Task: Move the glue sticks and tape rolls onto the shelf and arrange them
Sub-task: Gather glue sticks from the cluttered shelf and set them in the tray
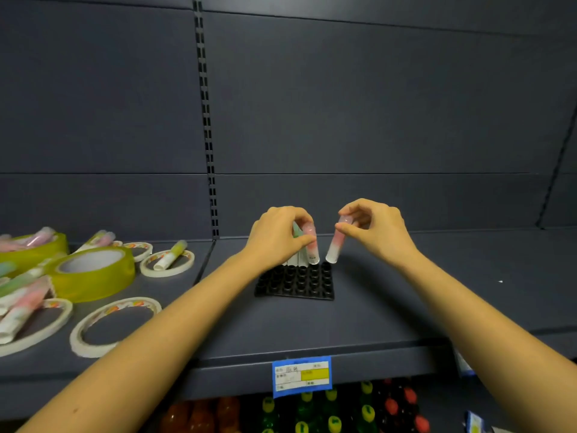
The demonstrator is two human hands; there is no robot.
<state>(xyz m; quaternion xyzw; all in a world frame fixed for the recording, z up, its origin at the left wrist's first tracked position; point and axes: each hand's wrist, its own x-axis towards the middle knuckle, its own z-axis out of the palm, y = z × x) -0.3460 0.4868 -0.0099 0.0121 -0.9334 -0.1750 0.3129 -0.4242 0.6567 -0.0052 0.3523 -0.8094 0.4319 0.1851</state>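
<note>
Black plastic forms the socket tray (295, 284), a flat rectangular grid of round holes lying on the matte grey metal shelf (406, 292). Smooth cylindrical glue sticks (293, 260) are stood upright in its rear row, at 12 o'clock. A pink-capped glue stick (312, 250) there is gripped by the left hand (276, 239), fingers curled over the cap and thumb pressed on the white barrel. A second glue stick (335, 245), pink fading to white, is pinched at its translucent cap by the right hand (376, 228); it is tilted, its base just beside the tray's 1 o'clock corner. At 9 o'clock of the tray, glossy yellow tape rolls (93, 276), thin white tape rings (89, 350) and loose glue sticks (171, 254) are scattered.
</note>
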